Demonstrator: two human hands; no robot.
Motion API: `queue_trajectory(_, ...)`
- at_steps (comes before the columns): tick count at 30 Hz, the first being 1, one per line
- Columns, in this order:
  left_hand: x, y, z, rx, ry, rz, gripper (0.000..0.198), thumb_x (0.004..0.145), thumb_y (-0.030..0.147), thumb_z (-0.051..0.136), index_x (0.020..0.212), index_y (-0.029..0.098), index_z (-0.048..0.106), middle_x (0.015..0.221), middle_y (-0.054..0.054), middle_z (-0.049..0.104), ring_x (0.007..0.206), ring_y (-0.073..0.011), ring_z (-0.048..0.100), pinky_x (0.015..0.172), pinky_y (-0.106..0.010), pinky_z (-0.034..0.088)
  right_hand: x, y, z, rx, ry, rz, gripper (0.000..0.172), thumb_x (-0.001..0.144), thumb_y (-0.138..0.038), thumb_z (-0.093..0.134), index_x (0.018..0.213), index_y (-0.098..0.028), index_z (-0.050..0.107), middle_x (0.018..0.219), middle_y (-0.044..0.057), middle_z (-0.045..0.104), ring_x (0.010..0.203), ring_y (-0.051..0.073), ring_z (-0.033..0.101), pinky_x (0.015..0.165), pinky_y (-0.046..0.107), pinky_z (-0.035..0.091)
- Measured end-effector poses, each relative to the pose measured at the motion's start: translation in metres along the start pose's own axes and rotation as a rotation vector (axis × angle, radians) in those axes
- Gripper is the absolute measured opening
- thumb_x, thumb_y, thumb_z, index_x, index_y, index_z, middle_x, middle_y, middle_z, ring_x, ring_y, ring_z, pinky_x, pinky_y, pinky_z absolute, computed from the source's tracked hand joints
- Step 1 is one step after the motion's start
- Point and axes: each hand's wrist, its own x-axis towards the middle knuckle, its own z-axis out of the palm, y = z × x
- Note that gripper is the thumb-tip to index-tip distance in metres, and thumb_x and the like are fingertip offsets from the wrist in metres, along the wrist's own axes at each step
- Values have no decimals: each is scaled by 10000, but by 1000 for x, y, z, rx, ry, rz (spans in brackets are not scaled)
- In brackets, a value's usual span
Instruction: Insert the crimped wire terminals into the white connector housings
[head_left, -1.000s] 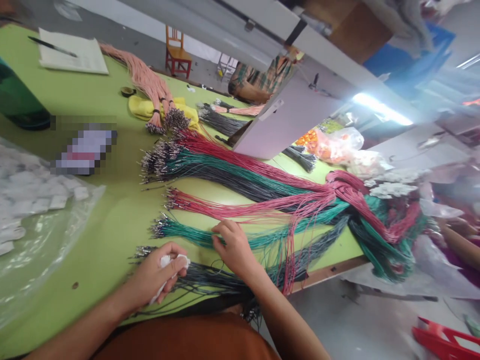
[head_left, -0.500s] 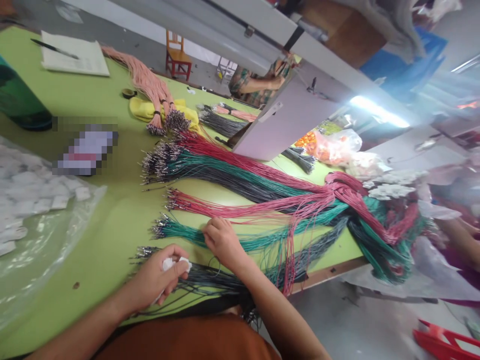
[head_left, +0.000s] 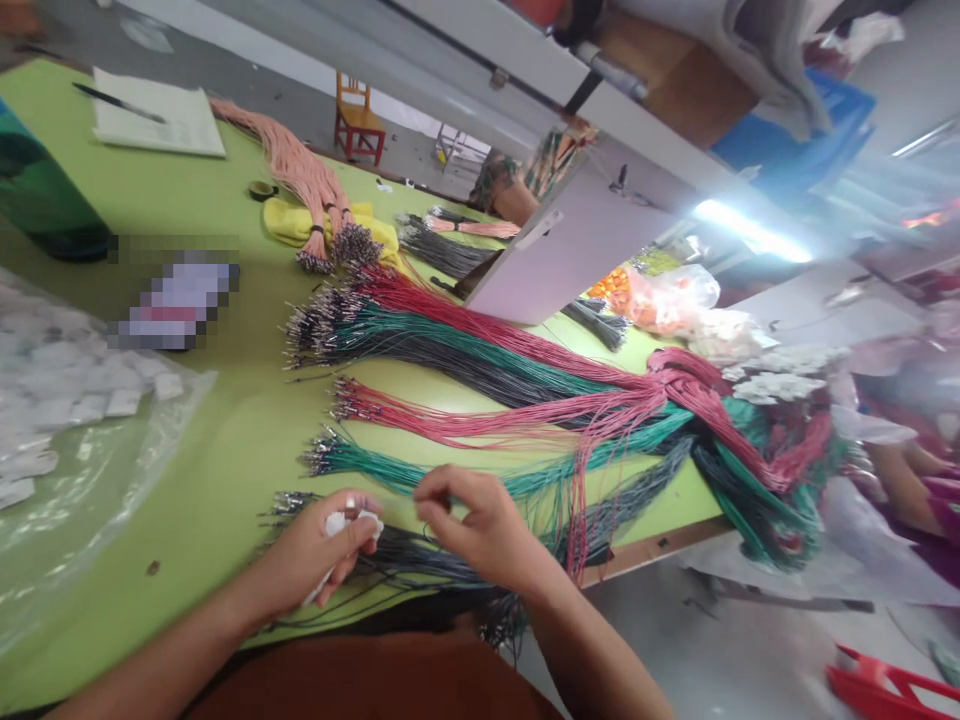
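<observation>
While the left hand (head_left: 322, 550) keeps its fingers closed around small white pieces (head_left: 341, 522), the right hand (head_left: 431, 498) sits just beside it, thumb and forefinger curled with a narrow gap between them. Can't tell if a wire is pinched there. White pieces show between the left thumb and fingers, above the near black wires (head_left: 427, 553). Those run across the tabletop (head_left: 247, 480) below both hands, metal tips to the left.

Next out: near green wires (head_left: 375, 460), partly behind the right hand, then near red wires (head_left: 397, 415). Beyond them, a thicker stack, red, green and black, tips also left. All trail right into a heap (head_left: 690, 385) by the table edge.

Left side: clear plastic bag (head_left: 150, 480) with more white parts (head_left: 67, 370), pixelated phone (head_left: 184, 295), green bottle (head_left: 45, 190). Far side: notebook (head_left: 180, 130) with pen (head_left: 120, 103) on it, tape roll (head_left: 262, 190), peach wires (head_left: 292, 160) with their tips on yellow cloth (head_left: 285, 222). Co-worker's purple sleeve (head_left: 943, 503) at far right.
</observation>
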Motion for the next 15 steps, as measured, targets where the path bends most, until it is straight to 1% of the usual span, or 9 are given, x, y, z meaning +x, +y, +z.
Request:
queue_trajectory(2,0,-1,-1,-28,0,22,354,781,483,579,962,183,528,539,69,522,310,-38,347,260,-133,289,3,-12,13,141,-141,-53,79,812,-157,548,817,-170,625,734,-1,634,622,85,557,595,173,431)
queue_trajectory(3,0,-1,-1,-54,11,25,359,778,488,582,958,183,526,513,78,502,299,-37,336,257,-131,277,5,-13,20,171,-159,-41,83,804,-151,548,802,-168,629,728,-2,632,625,86,558,596,174,431)
queue_trajectory(4,-1,0,-2,-87,28,22,365,771,489,590,960,185,523,519,77,506,298,-34,332,256,-130,273,6,-11,26,170,-132,-2,88,791,-139,546,780,-165,628,709,-6,621,618,87,549,586,175,423)
queue_trajectory(7,-2,5,-3,-187,71,-8,383,742,467,632,983,194,516,669,38,578,336,-25,351,261,-129,293,9,6,38,75,46,165,101,768,-120,529,729,-159,614,617,-29,556,551,80,480,527,178,376)
queue_trajectory(9,-1,8,-3,-225,68,-19,366,745,453,632,982,196,522,697,33,577,350,-24,356,263,-127,302,7,17,39,28,85,208,95,773,-138,531,728,-158,612,597,-34,531,529,78,453,511,182,358)
queue_trajectory(11,-1,10,-4,-249,67,-26,348,751,442,630,977,198,526,695,37,568,354,-23,354,263,-124,302,4,22,37,-7,87,185,99,779,-150,532,734,-160,619,606,-29,537,529,80,456,518,187,361)
queue_trajectory(15,-1,12,-4,-270,87,-46,348,741,433,641,968,198,523,683,40,564,354,-21,342,264,-124,296,-1,19,33,-87,96,80,119,787,-145,525,715,-171,617,650,-6,581,582,98,508,563,202,387)
